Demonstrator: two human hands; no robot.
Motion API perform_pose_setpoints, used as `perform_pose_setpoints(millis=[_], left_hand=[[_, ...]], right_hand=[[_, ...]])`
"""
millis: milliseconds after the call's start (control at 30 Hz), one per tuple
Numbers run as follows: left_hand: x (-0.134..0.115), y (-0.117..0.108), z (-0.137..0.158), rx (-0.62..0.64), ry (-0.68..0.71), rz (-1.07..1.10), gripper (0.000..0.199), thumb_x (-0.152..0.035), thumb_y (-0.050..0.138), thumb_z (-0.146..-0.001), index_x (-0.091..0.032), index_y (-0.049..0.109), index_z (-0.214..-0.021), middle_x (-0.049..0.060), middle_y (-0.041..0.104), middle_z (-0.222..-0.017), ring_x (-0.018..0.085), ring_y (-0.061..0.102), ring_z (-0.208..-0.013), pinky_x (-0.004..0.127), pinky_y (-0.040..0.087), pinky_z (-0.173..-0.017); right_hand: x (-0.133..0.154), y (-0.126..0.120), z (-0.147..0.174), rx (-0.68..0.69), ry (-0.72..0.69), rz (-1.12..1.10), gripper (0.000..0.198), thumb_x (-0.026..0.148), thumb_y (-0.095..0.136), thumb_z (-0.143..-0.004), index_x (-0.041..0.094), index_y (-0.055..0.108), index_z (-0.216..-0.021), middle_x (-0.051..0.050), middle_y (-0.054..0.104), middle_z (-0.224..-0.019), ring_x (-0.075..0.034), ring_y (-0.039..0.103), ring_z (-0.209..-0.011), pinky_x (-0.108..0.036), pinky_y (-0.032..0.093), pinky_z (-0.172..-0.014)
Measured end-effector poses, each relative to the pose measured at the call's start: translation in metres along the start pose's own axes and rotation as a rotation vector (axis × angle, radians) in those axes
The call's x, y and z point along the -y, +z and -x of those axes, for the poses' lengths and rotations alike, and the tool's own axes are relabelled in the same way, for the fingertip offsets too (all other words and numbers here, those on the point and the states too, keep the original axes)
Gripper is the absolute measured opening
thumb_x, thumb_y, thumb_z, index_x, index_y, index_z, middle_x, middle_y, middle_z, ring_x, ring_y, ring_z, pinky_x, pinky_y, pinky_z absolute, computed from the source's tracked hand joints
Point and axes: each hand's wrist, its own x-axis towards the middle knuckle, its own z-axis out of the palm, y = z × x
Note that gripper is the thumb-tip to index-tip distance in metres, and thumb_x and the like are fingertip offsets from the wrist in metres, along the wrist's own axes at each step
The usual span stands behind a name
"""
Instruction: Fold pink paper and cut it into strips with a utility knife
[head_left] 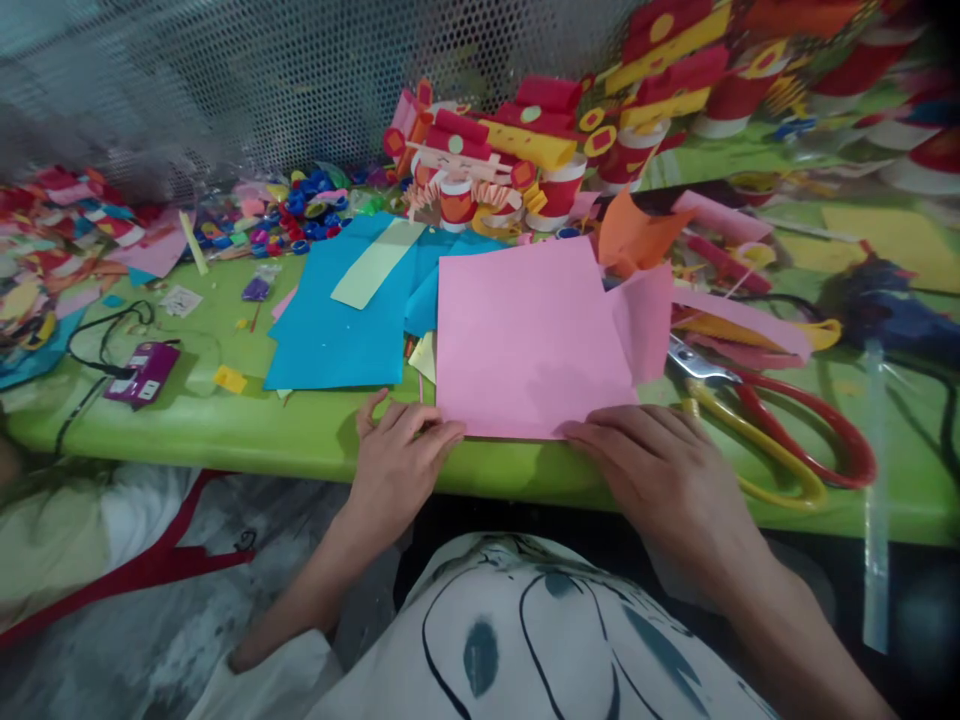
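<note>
A pink sheet of paper lies flat at the front of the table, its near edge close to the table's rim. My left hand pinches its near left corner, fingers closed with the thumb below. At the near right corner, my right hand grips the same edge, fingers held together. Another pink piece curls up along the sheet's right side. Large scissors with one red and one yellow handle lie right of my right hand. Blue paper is spread to the left, with a pale green strip on it.
Red and yellow paper-cup figures stand along the back before a perforated metal panel. A dark blue glue gun with a clear glue stick overhangs the right edge. A purple box with a cable and colourful caps lie left.
</note>
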Motion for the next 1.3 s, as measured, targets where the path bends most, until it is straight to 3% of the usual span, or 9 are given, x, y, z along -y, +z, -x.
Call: perform_pose_setpoints(millis=[167,400,667,1033,1300], left_hand=[[0.003,-0.003,-0.002,0.04,-0.105,0.132,0.018,-0.029,0.062,-0.111,-0.03,0.079,-0.106,-0.002,0.081,-0.101,0.019,0.073,-0.098,0.049,0.033,-0.122],[0.001,-0.002,-0.001,0.036,-0.23,0.21,0.021,-0.021,0.058,-0.111,-0.027,0.068,-0.128,-0.001,0.082,-0.103,0.018,0.075,-0.098,0.048,0.028,-0.127],[-0.003,0.001,-0.005,0.005,-0.375,0.278,0.022,-0.02,0.067,-0.104,-0.028,0.067,-0.125,-0.004,0.081,-0.094,0.019,0.075,-0.09,0.05,0.033,-0.119],[-0.006,0.002,-0.005,0.0,-0.399,0.308,0.032,-0.017,0.072,-0.101,-0.028,0.062,-0.129,-0.008,0.077,-0.091,0.017,0.074,-0.092,0.049,0.031,-0.12],[-0.012,0.001,-0.004,-0.06,-0.374,0.168,0.038,-0.018,0.068,-0.1,-0.026,0.056,-0.135,0.002,0.073,-0.111,0.023,0.069,-0.109,0.045,0.038,-0.111]], right_hand=[[-0.001,0.007,-0.003,0.046,0.097,0.036,0.029,0.032,0.051,-0.111,0.021,0.076,-0.102,-0.006,0.078,-0.1,-0.021,0.065,-0.087,-0.038,0.046,-0.077],[-0.001,0.013,-0.007,0.042,0.167,0.066,0.04,0.042,0.042,-0.113,0.022,0.073,-0.097,-0.006,0.076,-0.092,-0.022,0.063,-0.082,-0.039,0.04,-0.076],[-0.003,0.014,-0.005,0.042,0.186,0.034,0.033,0.044,0.046,-0.112,0.025,0.07,-0.099,-0.006,0.076,-0.093,-0.026,0.067,-0.085,-0.041,0.043,-0.076],[-0.008,0.012,-0.003,0.075,0.184,0.035,0.036,0.051,0.046,-0.111,0.025,0.071,-0.102,-0.004,0.077,-0.094,-0.027,0.068,-0.086,-0.041,0.045,-0.077],[-0.011,0.011,-0.001,0.093,0.187,0.061,0.037,0.053,0.045,-0.111,0.027,0.071,-0.102,-0.004,0.078,-0.094,-0.028,0.07,-0.087,-0.043,0.045,-0.077]])
